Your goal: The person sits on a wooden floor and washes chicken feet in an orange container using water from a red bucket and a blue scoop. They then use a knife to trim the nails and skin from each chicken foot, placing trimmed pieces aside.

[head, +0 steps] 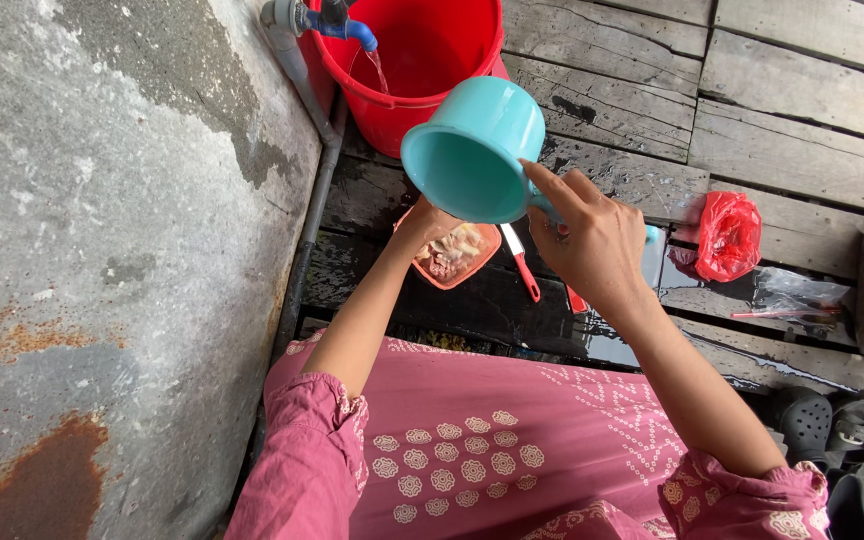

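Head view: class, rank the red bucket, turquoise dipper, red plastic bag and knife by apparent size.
1. Red bucket, partly cropped.
2. Turquoise dipper, though nearer the camera.
3. Red plastic bag.
4. Knife, red-handled, slimmest.

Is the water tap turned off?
No, a thin stream of water runs from the blue tap into the red bucket below it.
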